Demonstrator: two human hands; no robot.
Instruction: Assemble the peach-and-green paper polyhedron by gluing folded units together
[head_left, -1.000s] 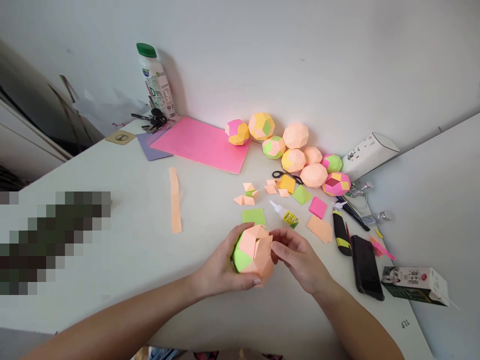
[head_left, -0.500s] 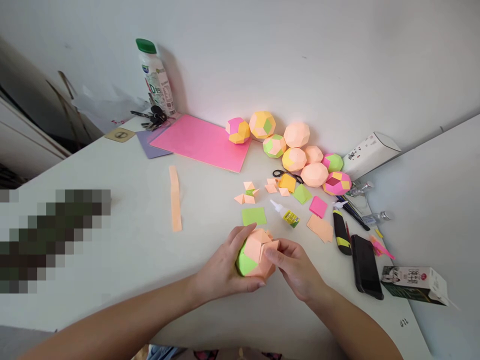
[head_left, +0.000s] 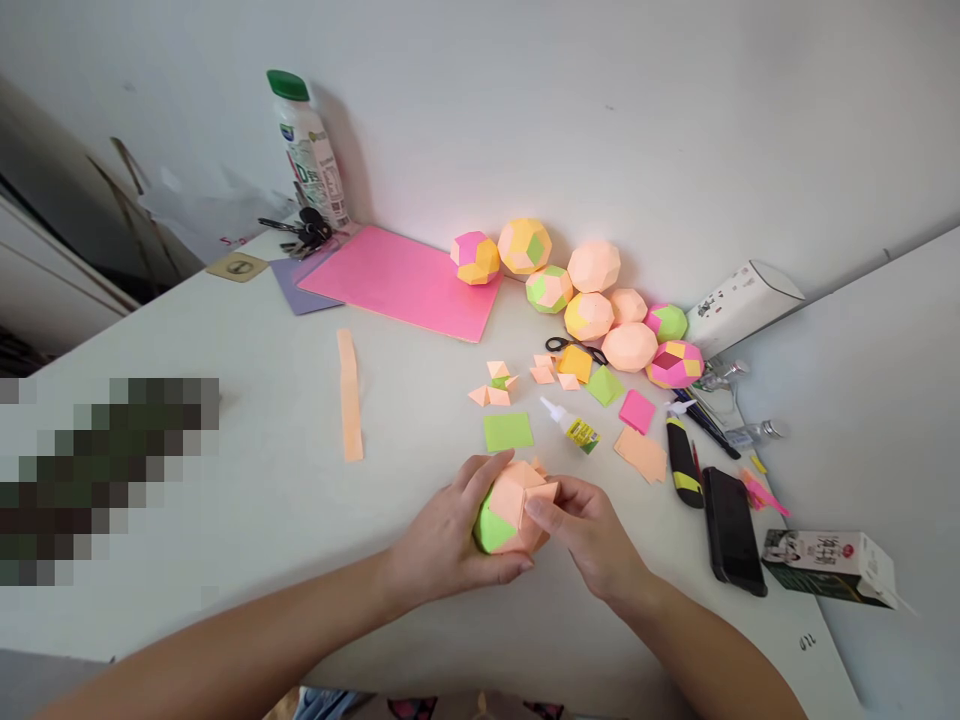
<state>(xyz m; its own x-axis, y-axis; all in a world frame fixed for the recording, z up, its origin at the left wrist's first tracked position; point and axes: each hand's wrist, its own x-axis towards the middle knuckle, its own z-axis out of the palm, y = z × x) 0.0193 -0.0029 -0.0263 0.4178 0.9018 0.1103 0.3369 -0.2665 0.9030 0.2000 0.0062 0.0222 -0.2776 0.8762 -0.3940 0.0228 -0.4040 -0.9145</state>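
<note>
A faceted paper ball (head_left: 504, 515) in peach and light green is held over the near part of the table. My left hand (head_left: 454, 525) wraps round its left side, thumb beneath and fingers over the top. On its right side, my right hand (head_left: 589, 530) pinches a small folded peach paper piece (head_left: 541, 492) against the ball between thumb and index finger. Just beyond the ball lies a green paper sheet (head_left: 508, 431). A small glue bottle (head_left: 571, 424) with a white nozzle lies beyond my right hand. Small folded paper pieces (head_left: 495, 385) sit farther back.
Several finished paper balls (head_left: 594, 266) stand along the wall. Scissors (head_left: 559, 346), a utility knife (head_left: 683, 462), a phone (head_left: 733, 530) and a carton (head_left: 829, 567) line the right. A pink sheet (head_left: 397, 285), a peach strip (head_left: 350, 395) and a bottle (head_left: 313, 150) are at left.
The folded peach piece sits slightly closer against the ball, with my right thumb shifted a little left. My left hand keeps its hold. The view has shifted very slightly.
</note>
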